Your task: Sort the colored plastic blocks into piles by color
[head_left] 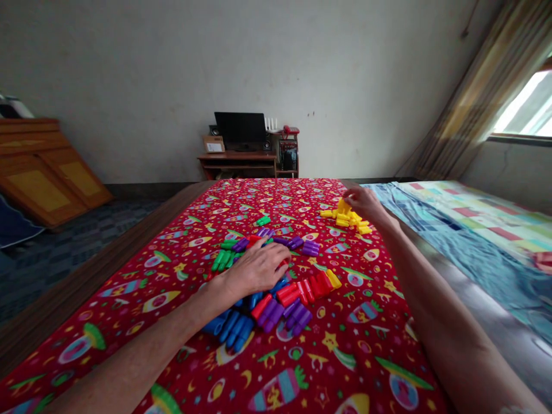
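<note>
A scatter of coloured plastic pegs (276, 305) in blue, purple, red and green lies on a red rocket-print cloth (302, 368). My left hand (256, 267) rests palm down on top of that pile, fingers curled over pieces; what they grip is hidden. Farther off to the right is a small heap of yellow pegs (347, 220). My right hand (364, 202) reaches to it, fingers closed at a yellow piece on the heap's top.
A single green peg (262, 220) lies apart toward the far end. The cloth covers a long wooden table (86, 270). A patchwork bedcover (474, 224) lies to the right. A desk with a monitor (241, 132) stands at the far wall.
</note>
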